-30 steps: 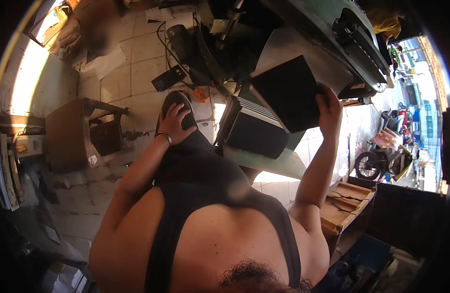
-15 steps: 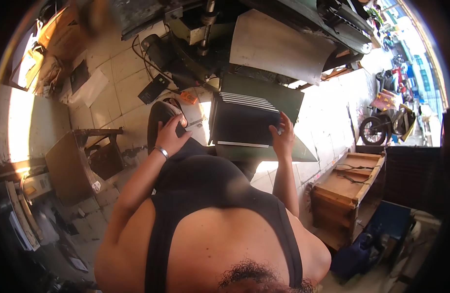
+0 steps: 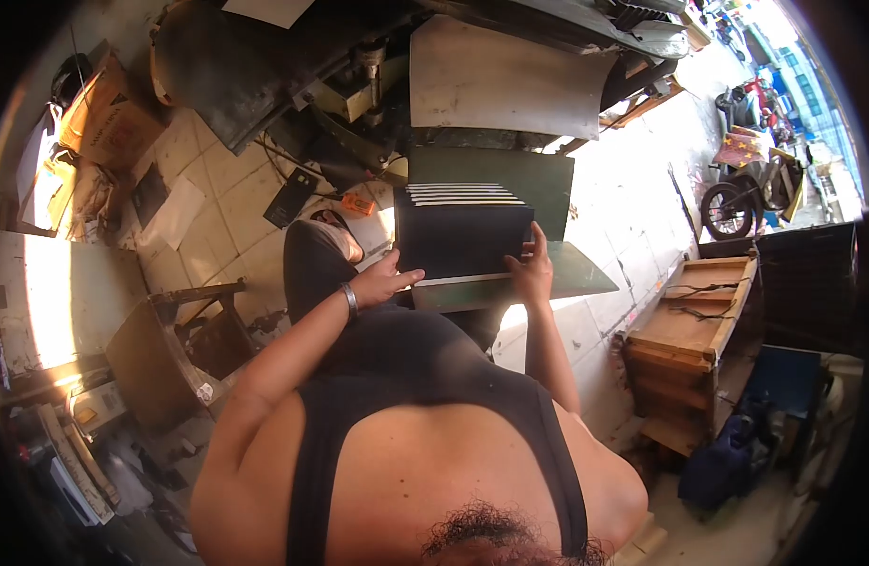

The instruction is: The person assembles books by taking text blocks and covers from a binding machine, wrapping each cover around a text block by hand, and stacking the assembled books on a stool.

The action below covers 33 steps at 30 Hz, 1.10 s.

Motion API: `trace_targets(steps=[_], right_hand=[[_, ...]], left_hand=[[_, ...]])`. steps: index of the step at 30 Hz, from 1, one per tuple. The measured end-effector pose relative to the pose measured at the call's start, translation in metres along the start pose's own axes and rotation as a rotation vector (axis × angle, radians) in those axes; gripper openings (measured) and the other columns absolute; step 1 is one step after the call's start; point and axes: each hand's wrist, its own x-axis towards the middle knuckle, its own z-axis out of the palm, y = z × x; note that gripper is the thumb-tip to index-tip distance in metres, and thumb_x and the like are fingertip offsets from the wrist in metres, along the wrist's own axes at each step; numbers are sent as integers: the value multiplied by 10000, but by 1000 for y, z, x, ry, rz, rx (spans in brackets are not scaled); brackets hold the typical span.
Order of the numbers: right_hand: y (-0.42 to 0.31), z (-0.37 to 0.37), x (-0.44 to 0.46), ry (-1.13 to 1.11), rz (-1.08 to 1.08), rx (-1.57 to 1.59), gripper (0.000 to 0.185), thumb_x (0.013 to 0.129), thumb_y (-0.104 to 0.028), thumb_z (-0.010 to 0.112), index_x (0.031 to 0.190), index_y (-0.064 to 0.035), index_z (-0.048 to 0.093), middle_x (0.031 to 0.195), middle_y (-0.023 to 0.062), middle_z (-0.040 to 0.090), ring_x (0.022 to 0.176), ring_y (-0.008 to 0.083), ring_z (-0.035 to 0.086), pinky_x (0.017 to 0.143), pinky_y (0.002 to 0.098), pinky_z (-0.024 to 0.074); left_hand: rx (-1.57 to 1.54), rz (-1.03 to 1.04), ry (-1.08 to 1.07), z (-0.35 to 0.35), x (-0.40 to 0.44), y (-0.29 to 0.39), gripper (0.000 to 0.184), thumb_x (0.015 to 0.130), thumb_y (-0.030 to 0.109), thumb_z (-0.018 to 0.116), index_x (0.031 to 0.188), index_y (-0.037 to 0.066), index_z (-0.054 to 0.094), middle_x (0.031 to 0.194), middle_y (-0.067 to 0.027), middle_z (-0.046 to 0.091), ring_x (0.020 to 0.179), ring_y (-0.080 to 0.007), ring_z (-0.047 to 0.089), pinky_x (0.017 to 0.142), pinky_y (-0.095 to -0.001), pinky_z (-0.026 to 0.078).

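Observation:
A stack of black panels [image 3: 464, 238] with pale edges lies on a green board [image 3: 538, 193] in front of me. At the stack's left side is my left hand [image 3: 385, 277], a metal band on its wrist, thumb over the near left corner. My right hand [image 3: 531, 268] grips the near right corner, thumb on the top panel and fingers at the side edge. The panels are fanned, so several pale edges show along the far side. The undersides of both hands are hidden.
A curved grey sheet [image 3: 505, 80] stands beyond the stack. An orange object [image 3: 358, 204] and a black box [image 3: 291, 196] lie on the tiled floor. Left is a wooden stool [image 3: 180, 340]; right, a wooden drawer frame [image 3: 694, 316]. A motorcycle [image 3: 731, 208] stands outside.
The panel my right hand held raised now lies on the stack. My left hand has moved from my leg to the stack's left corner. The view has shifted.

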Motion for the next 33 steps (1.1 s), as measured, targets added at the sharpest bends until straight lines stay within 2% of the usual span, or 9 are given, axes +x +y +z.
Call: trace_targets(steps=[3, 6, 9, 10, 12, 14, 17, 21, 33], right_hand=[[-11, -6, -2, -15, 0, 20, 904, 777, -93, 828, 1552, -199, 375, 1153, 150, 681, 983, 290, 699, 883, 419, 558], [-13, -7, -2, -37, 43, 40, 898, 776, -97, 829, 1549, -200, 383, 1200, 158, 661, 1047, 309, 676, 923, 429, 540], [-12, -4, -5, 74, -120, -41, 908, 769, -100, 832, 1549, -216, 384, 1302, 175, 604, 1192, 350, 593, 1018, 448, 479], [-16, -4, -4, 136, -224, -81, 914, 765, -101, 834, 1550, -223, 382, 1340, 181, 580, 1247, 365, 558, 1055, 456, 453], [-34, -8, 3, 157, -333, -109, 854, 761, -119, 836, 1513, -221, 445, 1391, 174, 540, 1328, 383, 475, 1112, 472, 391], [-53, -4, 16, 142, -452, -165, 769, 759, -144, 838, 1455, -212, 520, 1416, 164, 524, 1375, 391, 430, 1149, 489, 348], [-81, 14, 33, 89, -620, -256, 479, 775, -209, 825, 1236, -175, 701, 1412, 133, 542, 1406, 373, 414, 1170, 535, 309], [-100, 49, 48, -47, -654, -333, 154, 850, -220, 742, 997, -172, 743, 1373, 79, 589, 1459, 358, 369, 1226, 626, 170], [-38, -24, 110, -88, -505, -339, 115, 757, -223, 817, 869, -204, 793, 1427, 18, 601, 1486, 331, 350, 1216, 669, 90]], left_hand=[[175, 134, 146, -1, 13, -22, 877, 943, 535, 699, 1332, -177, 365, 1156, -271, 650, 1083, -174, 643, 865, -247, 520], [146, 73, 88, -6, 19, -27, 956, 936, 515, 709, 1418, -196, 290, 1329, -335, 569, 1256, -272, 591, 1005, -296, 484], [581, 236, 453, -1, 16, -21, 1053, 920, 489, 720, 1511, -187, 169, 1528, -381, 365, 1469, -367, 387, 1175, -355, 349], [631, 252, 532, 6, 7, 2, 1044, 913, 441, 733, 1566, -122, 145, 1638, -313, 217, 1545, -365, 229, 1243, -380, 235], [731, 468, 614, 1, 12, 22, 985, 907, 439, 736, 1583, -55, 217, 1640, -271, 260, 1535, -357, 265, 1240, -383, 247], [791, 592, 616, -3, 23, 44, 701, 900, 405, 738, 1446, 16, 537, 1564, -186, 447, 1464, -353, 396, 1216, -423, 294], [1024, 602, 624, -5, 51, 61, 482, 920, 445, 672, 1298, 145, 695, 1443, -58, 602, 1422, -301, 461, 1218, -524, 260], [1220, 433, 587, -10, 85, 58, 301, 931, 387, 644, 1178, 261, 762, 1418, 18, 623, 1405, -285, 476, 1222, -608, 214], [1013, 314, 544, -11, 84, 64, 269, 922, 381, 671, 1150, 287, 778, 1397, 47, 643, 1392, -255, 488, 1182, -553, 272]])
